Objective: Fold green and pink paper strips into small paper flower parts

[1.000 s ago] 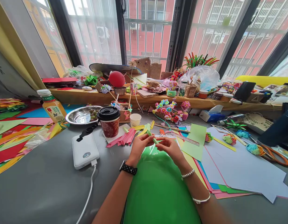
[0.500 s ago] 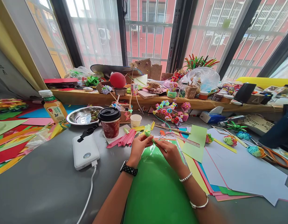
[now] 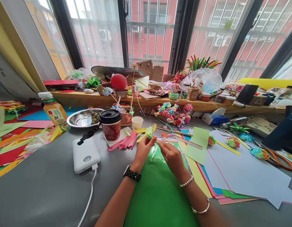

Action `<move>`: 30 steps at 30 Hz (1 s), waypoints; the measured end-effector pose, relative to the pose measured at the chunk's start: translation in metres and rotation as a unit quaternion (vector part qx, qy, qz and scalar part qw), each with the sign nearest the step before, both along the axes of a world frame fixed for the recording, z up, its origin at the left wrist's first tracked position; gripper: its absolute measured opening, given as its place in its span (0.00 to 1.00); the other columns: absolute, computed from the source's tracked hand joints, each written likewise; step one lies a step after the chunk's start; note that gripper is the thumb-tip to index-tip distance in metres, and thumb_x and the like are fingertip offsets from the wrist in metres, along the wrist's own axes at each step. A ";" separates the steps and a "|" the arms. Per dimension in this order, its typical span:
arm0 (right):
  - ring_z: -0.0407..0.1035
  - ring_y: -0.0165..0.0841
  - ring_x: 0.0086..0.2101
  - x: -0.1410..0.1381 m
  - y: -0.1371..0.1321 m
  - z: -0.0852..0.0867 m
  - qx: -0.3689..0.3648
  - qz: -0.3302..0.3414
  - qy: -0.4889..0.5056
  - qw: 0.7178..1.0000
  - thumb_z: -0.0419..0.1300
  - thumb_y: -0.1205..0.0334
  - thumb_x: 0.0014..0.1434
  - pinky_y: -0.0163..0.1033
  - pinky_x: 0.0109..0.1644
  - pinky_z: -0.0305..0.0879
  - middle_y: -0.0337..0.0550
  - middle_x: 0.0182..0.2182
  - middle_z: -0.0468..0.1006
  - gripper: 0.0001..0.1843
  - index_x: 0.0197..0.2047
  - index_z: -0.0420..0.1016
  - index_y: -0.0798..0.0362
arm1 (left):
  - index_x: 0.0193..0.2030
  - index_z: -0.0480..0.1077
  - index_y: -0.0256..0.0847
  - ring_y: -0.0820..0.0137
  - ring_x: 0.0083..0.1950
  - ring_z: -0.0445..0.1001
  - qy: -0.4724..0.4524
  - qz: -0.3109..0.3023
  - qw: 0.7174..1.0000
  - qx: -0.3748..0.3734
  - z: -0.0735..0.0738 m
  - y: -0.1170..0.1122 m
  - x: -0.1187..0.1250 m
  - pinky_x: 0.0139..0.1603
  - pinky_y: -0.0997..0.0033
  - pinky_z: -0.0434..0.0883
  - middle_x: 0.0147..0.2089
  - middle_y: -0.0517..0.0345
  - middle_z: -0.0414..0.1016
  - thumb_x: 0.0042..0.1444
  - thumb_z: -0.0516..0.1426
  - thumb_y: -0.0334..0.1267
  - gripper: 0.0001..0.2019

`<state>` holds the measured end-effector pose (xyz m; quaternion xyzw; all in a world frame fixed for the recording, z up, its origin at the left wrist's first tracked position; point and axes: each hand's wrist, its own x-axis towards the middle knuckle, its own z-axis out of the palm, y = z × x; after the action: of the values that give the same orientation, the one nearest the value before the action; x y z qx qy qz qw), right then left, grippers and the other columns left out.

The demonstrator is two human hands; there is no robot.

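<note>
Both my hands meet over a large green sheet (image 3: 157, 192) on the grey table. My left hand (image 3: 143, 151) pinches one end of a small folded green paper strip (image 3: 150, 137). My right hand (image 3: 171, 154) pinches the other end, fingers pressed together. A black watch sits on my left wrist, and bead and metal bracelets on my right. Pink folded paper strips (image 3: 127, 141) lie just left of my hands.
A white power bank (image 3: 85, 154) with its cable lies at the left, a lidded red cup (image 3: 111, 124) and a metal bowl (image 3: 83, 117) behind it. Coloured sheets (image 3: 240, 170) and a ruler (image 3: 186, 142) lie right; orange scissors (image 3: 277, 157) far right. The cluttered sill (image 3: 146, 97) runs behind.
My hands have drawn closer together and slightly away from me, with the green strip raised between the fingertips. The rest of the table is unchanged.
</note>
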<state>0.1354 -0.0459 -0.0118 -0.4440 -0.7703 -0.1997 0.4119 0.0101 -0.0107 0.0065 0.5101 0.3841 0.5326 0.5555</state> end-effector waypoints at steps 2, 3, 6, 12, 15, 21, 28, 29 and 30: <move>0.72 0.35 0.33 -0.003 -0.002 0.001 0.011 0.004 0.001 1.000 0.47 0.71 0.59 0.38 0.34 0.70 0.49 0.34 0.78 0.17 0.48 0.69 0.57 | 0.33 0.68 0.36 0.69 0.38 0.71 -0.004 -0.033 0.999 0.023 -0.001 -0.004 0.005 0.41 0.68 0.68 0.33 0.56 0.72 0.46 0.56 0.48 0.15; 0.72 0.35 0.32 -0.004 -0.002 0.001 0.015 0.010 0.001 1.000 0.47 0.71 0.59 0.37 0.34 0.70 0.49 0.33 0.78 0.17 0.48 0.70 0.57 | 0.32 0.68 0.36 0.69 0.38 0.71 -0.010 -0.044 0.999 0.025 -0.002 -0.006 0.008 0.41 0.68 0.68 0.33 0.54 0.73 0.49 0.53 0.50 0.17; 0.72 0.34 0.33 -0.009 -0.005 0.003 0.017 0.038 0.006 0.999 0.48 0.71 0.58 0.37 0.35 0.70 0.48 0.34 0.78 0.16 0.48 0.70 0.57 | 0.27 0.66 0.36 0.68 0.37 0.72 -0.027 -0.001 0.999 0.043 -0.002 -0.010 0.014 0.42 0.67 0.67 0.30 0.53 0.73 0.54 0.44 0.53 0.22; 0.71 0.35 0.37 -0.015 -0.006 0.005 -0.019 0.078 0.011 0.997 0.47 0.70 0.59 0.37 0.38 0.70 0.50 0.36 0.77 0.17 0.50 0.68 0.56 | 0.27 0.63 0.37 0.69 0.33 0.71 -0.030 0.077 0.995 0.052 -0.002 -0.013 0.016 0.40 0.68 0.67 0.26 0.55 0.72 0.55 0.43 0.51 0.19; 0.70 0.36 0.38 -0.015 -0.004 0.003 -0.039 0.093 0.008 0.995 0.47 0.69 0.59 0.38 0.40 0.69 0.50 0.36 0.77 0.17 0.50 0.68 0.57 | 0.31 0.62 0.38 0.71 0.29 0.71 -0.058 0.115 0.991 0.047 -0.004 -0.013 0.016 0.37 0.69 0.68 0.23 0.60 0.69 0.55 0.45 0.49 0.16; 0.70 0.33 0.34 -0.011 -0.004 0.003 -0.085 0.105 0.082 0.987 0.51 0.67 0.57 0.37 0.36 0.69 0.45 0.34 0.77 0.13 0.44 0.72 0.53 | 0.25 0.55 0.41 0.78 0.19 0.60 -0.124 0.196 0.966 0.112 0.007 -0.001 -0.004 0.28 0.74 0.67 0.18 0.69 0.54 0.57 0.43 0.47 0.15; 0.70 0.34 0.33 -0.005 -0.002 0.003 -0.090 0.062 0.122 0.987 0.52 0.64 0.56 0.38 0.36 0.68 0.46 0.32 0.77 0.12 0.41 0.73 0.54 | 0.31 0.56 0.42 0.76 0.18 0.54 0.051 0.304 0.922 0.235 0.019 0.019 -0.053 0.18 0.75 0.58 0.19 0.67 0.51 0.57 0.42 0.41 0.08; 0.70 0.34 0.33 -0.005 -0.002 0.003 -0.094 0.061 0.120 0.986 0.52 0.64 0.56 0.38 0.36 0.68 0.46 0.32 0.77 0.12 0.41 0.73 0.54 | 0.32 0.56 0.41 0.75 0.18 0.55 0.116 0.321 0.909 0.238 0.018 0.020 -0.057 0.20 0.74 0.59 0.20 0.66 0.52 0.57 0.42 0.40 0.08; 0.70 0.34 0.33 -0.005 -0.002 0.003 -0.098 0.059 0.119 0.986 0.52 0.64 0.57 0.38 0.36 0.67 0.46 0.32 0.77 0.12 0.41 0.73 0.54 | 0.32 0.57 0.41 0.74 0.19 0.57 0.184 0.342 0.891 0.234 0.018 0.021 -0.060 0.22 0.72 0.60 0.20 0.65 0.54 0.57 0.41 0.39 0.09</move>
<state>0.1308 -0.0474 -0.0090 -0.4564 -0.7566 -0.0443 0.4660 -0.0503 0.0102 0.0244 0.5515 0.4944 0.6606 0.1224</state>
